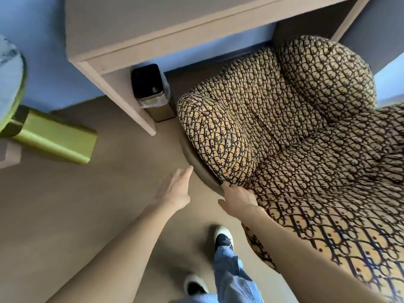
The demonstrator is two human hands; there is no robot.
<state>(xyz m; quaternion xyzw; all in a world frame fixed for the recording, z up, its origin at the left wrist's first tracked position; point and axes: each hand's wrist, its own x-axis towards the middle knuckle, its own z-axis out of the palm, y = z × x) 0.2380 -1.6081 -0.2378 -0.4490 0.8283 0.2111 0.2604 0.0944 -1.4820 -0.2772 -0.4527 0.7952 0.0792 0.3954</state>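
Note:
A large padded armchair in tan fabric with a dark brown repeating print fills the right side of the view, on a round brown base. My right hand grips the front edge of the seat just below the left armrest, fingers curled over the fabric. My left hand hovers over the floor just left of the base, fingers straight and slightly blurred, holding nothing.
A light wooden desk stands against the blue wall, with a metal bin lined with a clear bag under its right end, close to the armchair. A green block-shaped base stands at the left. Brown floor lies below, with my feet in it.

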